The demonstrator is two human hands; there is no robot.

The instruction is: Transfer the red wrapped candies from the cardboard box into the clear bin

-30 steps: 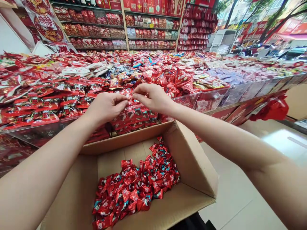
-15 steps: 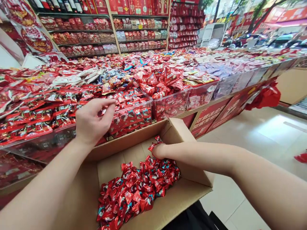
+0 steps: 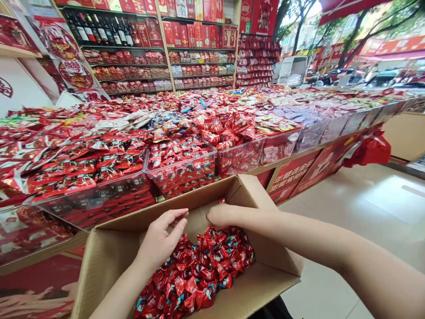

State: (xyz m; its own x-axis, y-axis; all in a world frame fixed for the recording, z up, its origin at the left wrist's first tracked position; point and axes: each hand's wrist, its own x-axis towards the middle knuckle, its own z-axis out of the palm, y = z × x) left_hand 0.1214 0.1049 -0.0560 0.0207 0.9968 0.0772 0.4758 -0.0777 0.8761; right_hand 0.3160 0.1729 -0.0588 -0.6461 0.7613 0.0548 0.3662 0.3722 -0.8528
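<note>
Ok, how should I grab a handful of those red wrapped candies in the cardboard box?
Probably from straight above: the cardboard box is open-topped and its walls block the sides. Scoop into the middle of the loose candies, where the pile looks deepest.

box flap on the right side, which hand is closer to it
Right. The right hand is just inside the flap, at the far edge of the candies. The left hand is further left, over the middle of the pile.
</note>
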